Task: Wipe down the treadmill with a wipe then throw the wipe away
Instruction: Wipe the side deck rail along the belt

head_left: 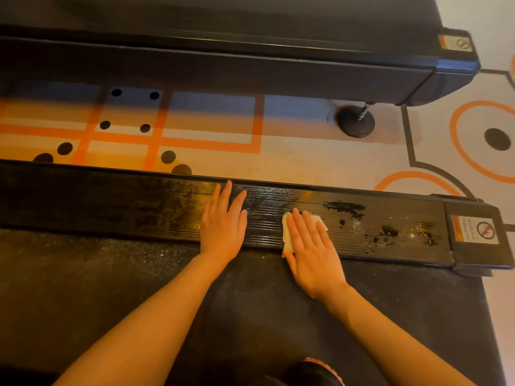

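Currently both hands are lying flat on the treadmill's (139, 274) ribbed side rail (390, 232), fingers pointing away from the person. Left hand (223, 227) is resting bare on the rail, fingers straight and slightly spread, gripping nothing. Right hand (313, 250) is pressing a white wipe (287, 235) down against the rail under its palm and fingers, fingers straight rather than curled; wipe edges are sticking out at the thumb side and past the fingertips. The two hands are sitting near each other but apart, with a strip of rail between them. Rail is looking wet and glossy around and left of the hands; toward the right end it is showing only scattered wet patches (345, 208). A warning sticker (475, 230) is sitting on the rail's end cap at right. Belt (250, 316) below the rail is looking dusty, both forearms crossing it. A second treadmill (223, 65) is sitting beyond, across a strip of patterned orange carpet (278, 160), with a round foot (356, 122) under its end.
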`<state>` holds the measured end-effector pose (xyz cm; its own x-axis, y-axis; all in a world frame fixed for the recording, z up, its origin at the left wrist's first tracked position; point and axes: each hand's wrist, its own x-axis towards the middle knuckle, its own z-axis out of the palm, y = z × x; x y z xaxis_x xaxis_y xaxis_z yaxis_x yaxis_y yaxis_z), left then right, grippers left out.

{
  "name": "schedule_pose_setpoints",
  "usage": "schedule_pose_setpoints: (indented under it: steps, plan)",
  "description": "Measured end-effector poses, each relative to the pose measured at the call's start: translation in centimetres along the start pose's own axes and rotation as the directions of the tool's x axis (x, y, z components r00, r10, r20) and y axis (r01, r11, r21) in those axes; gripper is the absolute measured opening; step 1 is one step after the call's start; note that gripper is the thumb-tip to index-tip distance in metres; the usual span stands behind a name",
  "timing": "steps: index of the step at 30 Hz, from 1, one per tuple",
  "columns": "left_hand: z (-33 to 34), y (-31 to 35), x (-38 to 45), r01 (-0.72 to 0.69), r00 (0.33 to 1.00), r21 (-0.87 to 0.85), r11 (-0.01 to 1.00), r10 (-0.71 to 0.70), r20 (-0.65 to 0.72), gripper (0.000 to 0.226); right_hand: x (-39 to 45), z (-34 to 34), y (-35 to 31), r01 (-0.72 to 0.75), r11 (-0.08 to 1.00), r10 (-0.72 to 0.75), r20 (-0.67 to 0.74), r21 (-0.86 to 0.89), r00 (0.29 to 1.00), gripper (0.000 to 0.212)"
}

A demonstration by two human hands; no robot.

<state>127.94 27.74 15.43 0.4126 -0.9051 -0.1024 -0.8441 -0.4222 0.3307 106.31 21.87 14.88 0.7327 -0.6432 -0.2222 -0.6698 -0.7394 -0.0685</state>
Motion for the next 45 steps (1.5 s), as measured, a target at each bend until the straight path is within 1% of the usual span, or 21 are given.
schedule_pose_setpoints:
  steps: [2, 6, 8, 10, 13, 17, 20, 25, 29, 31, 35, 39, 40, 42, 44, 45]
  plan:
    - [0.4, 0.4, 0.3, 0.023, 1.0, 0.002, 1.0, -0.023, -0.016, 0.049, 0.1, -0.2, 0.1, 0.0, 1.0, 0.0, 0.016, 0.007, 1.0, 0.071]
    - [0.9, 0.5, 0.2, 0.017, 1.0, 0.106, 0.994, -0.015, -0.019, 0.053, 1.5, -0.9, 0.9, 0.037, 0.999, -0.039, 0.062, 0.03, 0.997, 0.072]
    - [0.8, 0.6, 0.2, 0.025, 1.0, 0.128, 0.991, -0.023, -0.012, 0.054, 2.8, -1.6, 1.5, 0.006, 0.999, -0.009, 0.055, 0.048, 0.998, 0.073]
    - [0.7, 0.7, 0.2, 0.03, 1.0, 0.128, 0.991, -0.029, -0.012, 0.054, 3.9, -2.2, 1.7, -0.043, 0.997, 0.039, 0.058, 0.064, 0.998, 0.073]
    - [0.6, 0.7, 0.2, 0.025, 1.0, 0.123, 0.992, -0.026, 0.002, 0.054, 3.6, -2.4, 1.0, -0.074, 0.993, 0.067, 0.074, 0.092, 0.995, 0.073]
    - [0.7, 0.5, 0.3, 0.016, 1.0, 0.097, 0.995, -0.015, -0.007, 0.054, 0.5, -1.3, 0.0, -0.036, 0.997, 0.03, 0.088, 0.074, 0.996, 0.071]
    - [0.7, 0.6, 0.2, 0.017, 1.0, 0.095, 0.995, -0.017, 0.006, 0.054, -0.5, -0.9, 0.6, -0.009, 0.999, 0.004, 0.094, 0.05, 0.996, 0.07]
    - [0.5, 0.8, 0.2, 0.018, 1.0, 0.122, 0.992, -0.02, 0.017, 0.056, 1.8, -1.9, 2.8, -0.107, 0.99, 0.1, 0.073, 0.094, 0.992, 0.072]
    - [0.5, 0.8, 0.1, 0.021, 1.0, 0.124, 0.992, -0.024, 0.018, 0.056, 1.8, -1.9, 2.9, -0.106, 0.989, 0.1, 0.059, 0.105, 0.993, 0.069]
    - [0.5, 0.8, 0.1, 0.024, 0.999, 0.117, 0.993, -0.026, 0.02, 0.056, 0.8, -1.6, 2.2, -0.116, 0.987, 0.113, 0.034, 0.107, 0.993, 0.068]
    - [0.7, 0.9, 0.2, 0.023, 1.0, 0.12, 0.993, -0.025, 0.008, 0.056, -1.5, -0.6, 1.0, -0.122, 0.987, 0.119, 0.028, 0.105, 0.992, 0.068]
    - [0.8, 2.2, 0.2, 0.069, 0.998, 0.093, 0.993, -0.07, 0.003, 0.057, -2.0, -0.5, 0.7, -0.134, 0.984, 0.13, 0.035, 0.117, 0.991, 0.067]
    - [0.9, 2.7, 0.3, 0.061, 0.998, 0.079, 0.995, -0.062, 0.005, 0.058, -1.9, -0.5, 0.6, -0.144, 0.984, 0.142, 0.032, 0.109, 0.989, 0.067]
    - [1.2, 3.7, 0.5, -0.002, 1.0, 0.072, 0.997, 0.001, 0.012, 0.058, -1.6, -0.5, 0.5, -0.158, 0.983, 0.156, 0.025, 0.089, 0.987, 0.067]
    - [1.7, 4.4, 0.7, -0.06, 0.998, 0.088, 0.994, 0.057, 0.03, 0.059, -1.5, -0.3, 0.4, -0.163, 0.983, 0.161, 0.023, 0.086, 0.987, 0.067]
    - [2.0, 4.6, 0.8, -0.067, 0.997, 0.103, 0.992, 0.063, 0.038, 0.06, -1.5, -0.3, 0.3, -0.163, 0.983, 0.162, 0.016, 0.087, 0.987, 0.067]
